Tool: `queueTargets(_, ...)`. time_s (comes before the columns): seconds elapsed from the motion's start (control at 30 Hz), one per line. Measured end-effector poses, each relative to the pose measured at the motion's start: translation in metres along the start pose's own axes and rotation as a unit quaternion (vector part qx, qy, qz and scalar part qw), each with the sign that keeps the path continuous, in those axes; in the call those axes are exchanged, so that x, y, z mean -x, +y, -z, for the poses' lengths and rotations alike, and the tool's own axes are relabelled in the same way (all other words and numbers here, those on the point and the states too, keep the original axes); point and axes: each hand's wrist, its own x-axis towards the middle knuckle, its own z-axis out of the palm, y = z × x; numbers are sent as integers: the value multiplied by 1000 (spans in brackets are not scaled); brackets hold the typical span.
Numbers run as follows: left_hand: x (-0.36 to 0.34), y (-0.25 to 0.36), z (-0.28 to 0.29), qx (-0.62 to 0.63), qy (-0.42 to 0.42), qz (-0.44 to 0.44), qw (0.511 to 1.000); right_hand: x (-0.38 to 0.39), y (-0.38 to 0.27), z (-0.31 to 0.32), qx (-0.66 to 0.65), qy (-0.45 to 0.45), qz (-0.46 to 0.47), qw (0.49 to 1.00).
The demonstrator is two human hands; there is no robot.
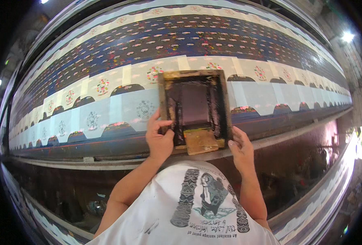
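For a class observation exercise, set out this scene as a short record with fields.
Main item: wooden screen-printing frame, dark-stained inside
Left grip: on the frame's left side
Right grip: on its right side
Frame's near end: wooden block, probably a squeegee
Left of frame: pale-blue pieces with dark outline prints
Right of frame: more pale-blue pieces, no print visible
Row beyond: cream pieces with multicoloured prints

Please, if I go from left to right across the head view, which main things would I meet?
Light blue panel with a dark line print → bare left hand → rectangular wooden frame with dark-stained inner edges → bare right hand → bright white lamp, high up.
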Motion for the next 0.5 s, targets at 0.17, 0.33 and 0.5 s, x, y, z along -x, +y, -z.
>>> queueTargets(0.17, 8, 15, -50, 22, -2, 19, 1000, -17, -5, 48, 184, 39, 138, 973)
queueTargets(0.33, 10, 18, -71, 0, 3, 31, 1000, -22, -24, 52, 284, -98, 337, 892)
queueTargets(0.5, 8, 14, -75, -14, -3, 49, 999, -37, -32, 33, 350, -161, 400, 832)
